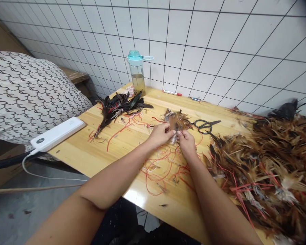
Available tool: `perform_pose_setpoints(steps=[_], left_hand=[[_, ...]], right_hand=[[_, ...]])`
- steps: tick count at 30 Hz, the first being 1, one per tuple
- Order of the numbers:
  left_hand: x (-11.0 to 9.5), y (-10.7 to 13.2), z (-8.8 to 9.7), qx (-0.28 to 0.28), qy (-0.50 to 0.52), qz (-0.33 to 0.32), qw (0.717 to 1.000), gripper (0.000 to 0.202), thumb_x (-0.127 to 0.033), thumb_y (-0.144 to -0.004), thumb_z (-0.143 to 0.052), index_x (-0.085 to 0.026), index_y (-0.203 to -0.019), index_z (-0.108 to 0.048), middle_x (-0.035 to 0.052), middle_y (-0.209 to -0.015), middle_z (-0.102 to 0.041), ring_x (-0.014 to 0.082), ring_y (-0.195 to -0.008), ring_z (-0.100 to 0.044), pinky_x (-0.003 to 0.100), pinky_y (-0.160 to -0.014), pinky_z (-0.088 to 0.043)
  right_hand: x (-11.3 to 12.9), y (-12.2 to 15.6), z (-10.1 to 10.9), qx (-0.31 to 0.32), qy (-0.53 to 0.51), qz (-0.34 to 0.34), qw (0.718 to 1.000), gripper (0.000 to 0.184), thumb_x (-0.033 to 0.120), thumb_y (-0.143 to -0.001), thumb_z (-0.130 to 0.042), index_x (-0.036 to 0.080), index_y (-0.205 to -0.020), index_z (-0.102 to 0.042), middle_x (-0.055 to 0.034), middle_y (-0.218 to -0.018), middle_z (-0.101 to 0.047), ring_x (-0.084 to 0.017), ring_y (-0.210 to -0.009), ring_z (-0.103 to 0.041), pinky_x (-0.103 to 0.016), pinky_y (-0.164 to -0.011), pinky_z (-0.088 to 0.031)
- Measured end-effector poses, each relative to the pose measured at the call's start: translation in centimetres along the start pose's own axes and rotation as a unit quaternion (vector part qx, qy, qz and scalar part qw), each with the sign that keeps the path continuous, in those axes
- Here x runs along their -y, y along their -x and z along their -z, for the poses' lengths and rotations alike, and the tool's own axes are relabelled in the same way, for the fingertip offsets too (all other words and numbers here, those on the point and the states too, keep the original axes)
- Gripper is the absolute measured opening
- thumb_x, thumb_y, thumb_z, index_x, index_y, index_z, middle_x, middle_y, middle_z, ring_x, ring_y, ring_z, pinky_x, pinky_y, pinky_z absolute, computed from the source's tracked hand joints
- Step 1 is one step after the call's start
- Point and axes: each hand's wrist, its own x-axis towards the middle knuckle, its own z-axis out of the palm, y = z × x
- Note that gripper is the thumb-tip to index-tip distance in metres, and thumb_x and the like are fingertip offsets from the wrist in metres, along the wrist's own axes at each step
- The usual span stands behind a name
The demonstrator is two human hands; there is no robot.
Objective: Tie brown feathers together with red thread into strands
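- Black feathers (117, 106) left of the grip, red string (107, 146) beside them.
- Left hand (161, 134) and right hand (186, 140), fingertips closed, pinch a brown feather bunch (177, 120) between them; it looks unfinished, its base mostly hidden by fingers.
- Scissors (212, 123) just right of the grip.
- Brown feather heap (283, 153) farther right, cut off; whether finished or waiting, unclear.

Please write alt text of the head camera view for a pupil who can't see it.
A person's left hand and right hand pinch a small bunch of brown feathers over a wooden table. Around them lie red string, scissors, black feathers and a large brown feather pile; a water bottle stands behind.
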Motion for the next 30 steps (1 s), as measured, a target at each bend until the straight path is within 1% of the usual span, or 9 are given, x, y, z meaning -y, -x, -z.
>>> perform_pose_setpoints(steps=[3,7,9,11,14,17,21,25,30], left_hand=[[0.4,-0.3,-0.1,-0.027,0.062,0.021,0.997,0.023,-0.032,-0.073,-0.062,-0.017,-0.061,-0.049,-0.0041,-0.057,-0.045,0.0090,-0.056,-0.040,0.023,-0.054,-0.029],[0.4,-0.5,-0.2,0.000,0.230,0.045,0.972,0.018,-0.031,-0.071,-0.063,-0.016,-0.071,-0.052,-0.0026,-0.063,-0.053,0.0094,-0.058,-0.046,0.022,-0.057,-0.036],[0.2,-0.4,-0.2,-0.004,0.257,0.044,0.965,0.017,-0.029,-0.070,-0.064,-0.015,-0.075,-0.054,-0.0023,-0.065,-0.055,0.0097,-0.060,-0.048,0.022,-0.059,-0.038],[0.2,-0.4,-0.1,-0.033,0.232,0.030,0.972,0.016,-0.028,-0.071,-0.063,-0.016,-0.075,-0.054,-0.0029,-0.065,-0.055,0.0094,-0.060,-0.048,0.022,-0.059,-0.038],[0.2,-0.3,-0.1,-0.085,0.148,0.001,0.985,0.014,-0.027,-0.074,-0.062,-0.016,-0.076,-0.054,-0.0036,-0.064,-0.054,0.0093,-0.060,-0.047,0.021,-0.058,-0.036],[0.2,-0.2,-0.1,-0.115,0.094,-0.023,0.989,0.013,-0.028,-0.077,-0.060,-0.017,-0.079,-0.056,-0.0031,-0.066,-0.054,0.0098,-0.061,-0.048,0.021,-0.058,-0.036],[-0.2,0.2,-0.5,-0.128,0.081,-0.037,0.988,0.013,-0.030,-0.081,-0.058,-0.017,-0.082,-0.056,-0.0012,-0.069,-0.059,0.0109,-0.063,-0.052,0.022,-0.062,-0.039],[-0.4,0.4,-0.8,-0.117,0.081,-0.062,0.988,0.011,-0.028,-0.082,-0.057,-0.017,-0.085,-0.057,0.0010,-0.074,-0.062,0.0123,-0.067,-0.056,0.023,-0.066,-0.042],[-0.4,0.5,-1.0,-0.113,0.080,-0.069,0.988,0.010,-0.028,-0.083,-0.056,-0.018,-0.084,-0.056,0.0005,-0.072,-0.059,0.0122,-0.067,-0.054,0.022,-0.066,-0.042]], right_hand=[[0.3,0.0,-0.1,0.003,-0.056,-0.033,0.998,0.034,0.051,-0.077,-0.054,0.021,-0.062,-0.054,0.0021,-0.057,-0.049,-0.014,-0.059,-0.044,-0.027,-0.059,-0.038],[0.5,-0.1,-0.2,-0.003,-0.134,-0.084,0.987,0.039,0.057,-0.072,-0.059,0.018,-0.075,-0.064,0.0019,-0.059,-0.053,-0.013,-0.057,-0.046,-0.026,-0.057,-0.038],[0.7,-0.1,-0.2,-0.001,-0.148,-0.095,0.984,0.041,0.057,-0.068,-0.061,0.017,-0.075,-0.065,0.0015,-0.060,-0.054,-0.012,-0.057,-0.046,-0.026,-0.056,-0.038],[0.9,-0.1,-0.2,0.010,-0.151,-0.092,0.984,0.041,0.058,-0.068,-0.061,0.017,-0.075,-0.065,0.0013,-0.061,-0.055,-0.012,-0.057,-0.046,-0.026,-0.057,-0.038],[1.0,-0.1,0.0,0.025,-0.132,-0.082,0.988,0.041,0.058,-0.068,-0.061,0.018,-0.072,-0.064,0.0022,-0.057,-0.052,-0.012,-0.057,-0.044,-0.026,-0.056,-0.036],[0.8,-0.2,0.1,0.030,-0.108,-0.080,0.991,0.040,0.059,-0.068,-0.061,0.019,-0.062,-0.056,0.0033,-0.054,-0.047,-0.011,-0.054,-0.039,-0.025,-0.053,-0.031],[0.7,-0.3,0.0,0.048,-0.107,-0.084,0.990,0.039,0.058,-0.068,-0.061,0.020,-0.060,-0.055,0.0026,-0.056,-0.048,-0.011,-0.054,-0.039,-0.026,-0.054,-0.030],[1.1,-0.3,0.1,0.074,-0.117,-0.079,0.987,0.038,0.057,-0.067,-0.061,0.020,-0.062,-0.056,0.0019,-0.058,-0.050,-0.012,-0.056,-0.042,-0.027,-0.057,-0.033],[1.5,-0.2,0.3,0.104,-0.117,-0.084,0.984,0.038,0.058,-0.064,-0.060,0.021,-0.062,-0.054,0.0017,-0.060,-0.051,-0.012,-0.058,-0.041,-0.026,-0.057,-0.034]])
